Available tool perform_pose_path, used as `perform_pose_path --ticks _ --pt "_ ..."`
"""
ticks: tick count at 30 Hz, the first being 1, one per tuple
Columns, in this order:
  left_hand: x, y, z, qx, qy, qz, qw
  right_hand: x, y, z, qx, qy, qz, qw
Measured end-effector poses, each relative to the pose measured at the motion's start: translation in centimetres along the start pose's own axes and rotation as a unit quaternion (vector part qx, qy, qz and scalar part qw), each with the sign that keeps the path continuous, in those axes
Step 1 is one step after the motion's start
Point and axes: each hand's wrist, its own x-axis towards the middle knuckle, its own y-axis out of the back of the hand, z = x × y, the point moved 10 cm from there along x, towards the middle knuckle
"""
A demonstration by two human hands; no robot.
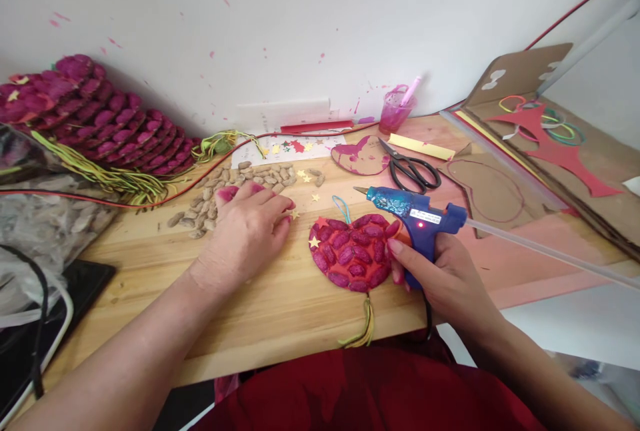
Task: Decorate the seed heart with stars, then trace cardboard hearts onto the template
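My right hand [440, 271] is wrapped round the handle of a blue glue gun [415, 214], whose tip points left above the table. Under and beside it lies a red piece covered with magenta peanuts [353, 254], with a blue loop on top, a yellow-green tassel below, and a red and a yellow star at its left. My left hand [255, 227] rests at the edge of the peanut pile, its fingers curled by a small yellow star [295, 215]; what its fingertips hold, if anything, is hidden.
Plain peanuts [200, 207] and loose stars lie behind my left hand. Black scissors [411, 167], a pink cup [397, 109] and cut cardboard [493, 191] are at the back right. Stacked magenta peanut pieces [105, 117] lean against the wall at left. A red-black cord crosses the table.
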Motion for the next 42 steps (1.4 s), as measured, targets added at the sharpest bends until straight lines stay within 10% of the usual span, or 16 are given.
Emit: perform_pose_path --ticks 42 --pt "0.0 0.1 2.6 0.119 -0.082 0.028 0.989 0.0 0.2 0.0 -0.008 0.002 0.01 1.0"
